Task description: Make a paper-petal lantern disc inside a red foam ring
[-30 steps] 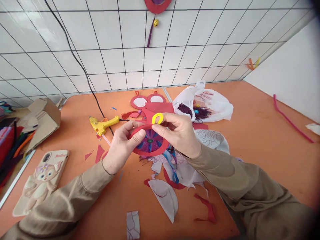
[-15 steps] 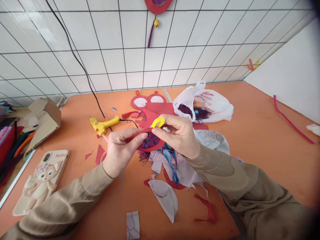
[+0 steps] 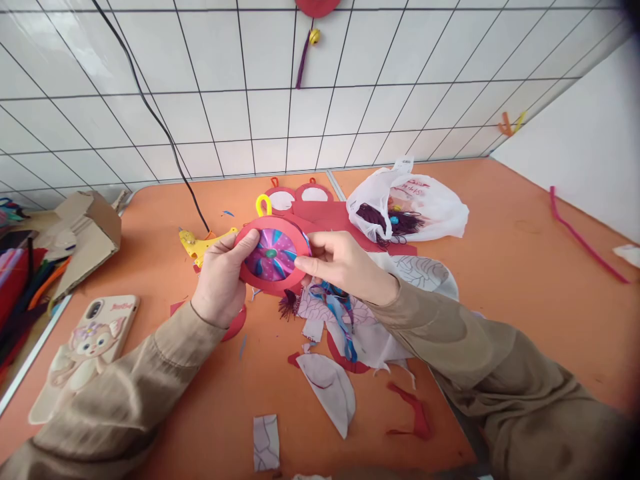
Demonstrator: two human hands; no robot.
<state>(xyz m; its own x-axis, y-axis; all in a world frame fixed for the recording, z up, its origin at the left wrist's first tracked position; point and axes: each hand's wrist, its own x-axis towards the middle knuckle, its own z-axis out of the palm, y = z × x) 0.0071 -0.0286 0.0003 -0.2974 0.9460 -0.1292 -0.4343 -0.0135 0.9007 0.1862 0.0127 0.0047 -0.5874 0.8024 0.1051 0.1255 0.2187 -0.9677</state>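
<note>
Between my two hands is a round red-rimmed ornament (image 3: 275, 253), its face turned toward me. Its middle is pleated purple and blue fabric with a small green centre. From its upper edge stands a yellow loop (image 3: 263, 205). My left hand (image 3: 223, 273) grips the left rim, thumb on the front and fingers hidden behind. My right hand (image 3: 345, 263) pinches the right rim between thumb and fingers. A dark purple tassel (image 3: 289, 304) shows just below the ornament. Behind my left hand lies a yellow glue gun (image 3: 197, 246), partly covered.
On the orange table (image 3: 510, 280) lie a white plastic bag (image 3: 440, 212) with purple tassels, a phone case (image 3: 87, 360), fabric scraps (image 3: 330, 393) and red offcuts (image 3: 417, 413). A cardboard box (image 3: 90, 233) stands at left. A black cord (image 3: 150, 113) hangs before the tiled wall.
The ornament has turned from edge-on to face me, its yellow loop now at the upper left. My right hand has moved from the loop to the right rim.
</note>
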